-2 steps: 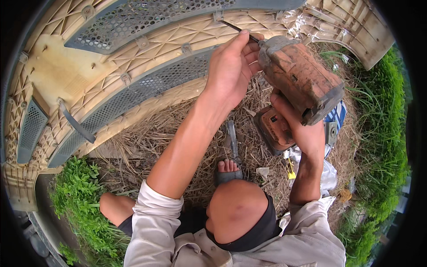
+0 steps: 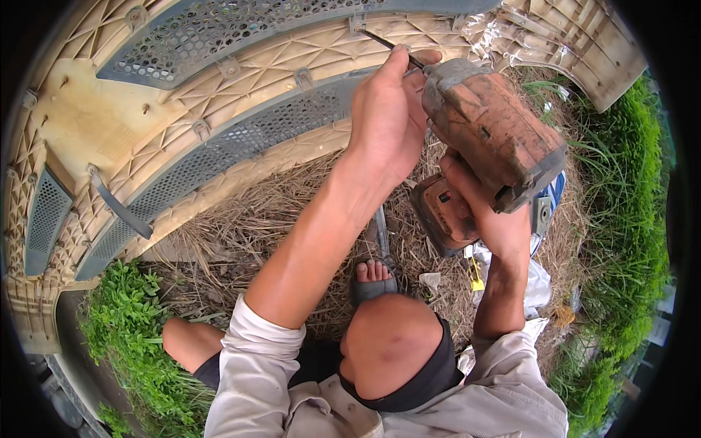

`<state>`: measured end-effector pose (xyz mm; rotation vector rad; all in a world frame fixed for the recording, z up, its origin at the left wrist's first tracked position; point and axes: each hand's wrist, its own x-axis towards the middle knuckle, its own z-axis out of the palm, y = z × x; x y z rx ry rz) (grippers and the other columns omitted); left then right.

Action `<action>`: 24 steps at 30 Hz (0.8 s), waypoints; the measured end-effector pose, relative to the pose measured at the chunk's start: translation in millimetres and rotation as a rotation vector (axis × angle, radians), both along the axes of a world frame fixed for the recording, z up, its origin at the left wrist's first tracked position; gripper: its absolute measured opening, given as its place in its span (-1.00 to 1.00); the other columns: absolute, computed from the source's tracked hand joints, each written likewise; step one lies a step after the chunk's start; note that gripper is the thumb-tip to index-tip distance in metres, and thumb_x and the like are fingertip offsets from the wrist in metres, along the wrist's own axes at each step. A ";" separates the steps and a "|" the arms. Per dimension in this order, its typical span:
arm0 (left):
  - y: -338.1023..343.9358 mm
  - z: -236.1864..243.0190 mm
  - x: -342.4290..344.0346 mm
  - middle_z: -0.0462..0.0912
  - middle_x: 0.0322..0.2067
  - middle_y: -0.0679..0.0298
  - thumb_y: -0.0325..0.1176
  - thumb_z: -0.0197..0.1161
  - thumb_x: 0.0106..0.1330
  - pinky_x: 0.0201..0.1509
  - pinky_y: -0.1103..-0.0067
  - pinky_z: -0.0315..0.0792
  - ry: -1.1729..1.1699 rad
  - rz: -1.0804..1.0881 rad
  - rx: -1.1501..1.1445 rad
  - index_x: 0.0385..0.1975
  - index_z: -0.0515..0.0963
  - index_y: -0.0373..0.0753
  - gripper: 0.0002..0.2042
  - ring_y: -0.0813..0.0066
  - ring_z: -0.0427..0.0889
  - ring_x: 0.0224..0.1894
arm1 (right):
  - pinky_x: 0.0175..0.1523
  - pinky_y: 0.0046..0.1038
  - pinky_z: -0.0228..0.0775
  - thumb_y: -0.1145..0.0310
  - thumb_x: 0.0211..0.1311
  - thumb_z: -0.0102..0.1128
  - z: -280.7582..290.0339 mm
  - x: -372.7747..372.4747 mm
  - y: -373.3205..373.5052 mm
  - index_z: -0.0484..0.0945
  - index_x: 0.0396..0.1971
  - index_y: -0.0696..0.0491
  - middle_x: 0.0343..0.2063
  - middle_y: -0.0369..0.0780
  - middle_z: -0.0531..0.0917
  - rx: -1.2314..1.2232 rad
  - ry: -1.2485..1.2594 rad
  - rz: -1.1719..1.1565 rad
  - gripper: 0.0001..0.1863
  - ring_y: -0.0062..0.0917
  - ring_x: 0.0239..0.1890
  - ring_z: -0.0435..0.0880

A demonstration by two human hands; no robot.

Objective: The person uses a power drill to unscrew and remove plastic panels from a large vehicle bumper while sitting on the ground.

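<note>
My right hand (image 2: 485,208) grips the handle of a worn orange and grey cordless drill (image 2: 493,124), its body tilted toward the far left. The drill's battery base (image 2: 443,213) shows below, left of my right wrist. A long thin dark bit (image 2: 378,39) runs from the nose to a tab along the edge of a grey mesh grille; whether it meets a screw there is too small to tell. My left hand (image 2: 387,109) is closed about the bit just ahead of the nose, thumb against it, some fingers partly hidden. The grille (image 2: 248,36) is fixed in a large cream plastic panel (image 2: 109,109).
The ribbed panel curves across the far side and left, with a second mesh grille (image 2: 241,150) and a loose grey strip (image 2: 120,204). Dry straw (image 2: 219,219) covers the ground. A clear plastic bag (image 2: 537,285) lies right of my forearm; green grass (image 2: 628,219) grows beyond.
My left hand has shifted slightly right along the bit, and its fingers have changed position. The drill stays nearly in place in my right hand.
</note>
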<state>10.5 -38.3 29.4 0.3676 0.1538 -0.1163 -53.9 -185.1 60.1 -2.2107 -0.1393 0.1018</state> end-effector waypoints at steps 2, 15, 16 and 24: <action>-3.1 7.4 -6.6 0.57 0.05 0.09 -0.11 -0.14 0.57 0.28 0.28 0.35 -0.029 -0.058 0.015 0.06 0.43 -0.33 -0.60 0.29 0.54 0.12 | 0.01 -0.39 0.48 0.29 0.20 0.38 0.3 -2.7 4.6 0.59 -0.04 0.19 -0.16 -0.12 0.71 0.096 0.094 -0.056 -0.61 -0.43 -0.14 0.67; 7.5 -7.5 5.2 0.57 0.00 -0.08 -0.10 -0.29 0.60 0.20 0.33 0.44 -0.027 0.004 0.232 0.07 0.33 -0.38 -0.57 0.17 0.55 0.08 | -0.06 -0.39 0.50 0.33 0.23 0.37 -20.0 -21.6 11.5 0.63 -0.11 0.18 -0.23 -0.15 0.72 0.171 0.103 -0.104 -0.70 -0.48 -0.17 0.68; 14.9 -17.8 15.5 0.54 0.02 -0.11 -0.13 -0.32 0.61 0.23 0.32 0.43 0.012 0.052 0.265 0.09 0.31 -0.42 -0.56 0.15 0.54 0.10 | -0.05 -0.39 0.50 0.33 0.23 0.36 -21.4 -22.1 11.3 0.63 -0.11 0.18 -0.23 -0.15 0.72 0.209 0.133 -0.114 -0.70 -0.48 -0.17 0.68; 37.0 -18.6 60.2 0.44 0.07 -0.25 -0.28 -0.36 0.61 0.35 0.25 0.44 0.148 0.158 0.268 0.16 0.18 -0.56 -0.59 -0.05 0.47 0.20 | -0.22 -0.51 0.47 0.35 0.27 0.33 -43.6 -20.8 6.4 0.60 -0.12 0.17 -0.31 -0.25 0.68 0.159 -0.278 0.033 -0.73 -0.60 -0.31 0.62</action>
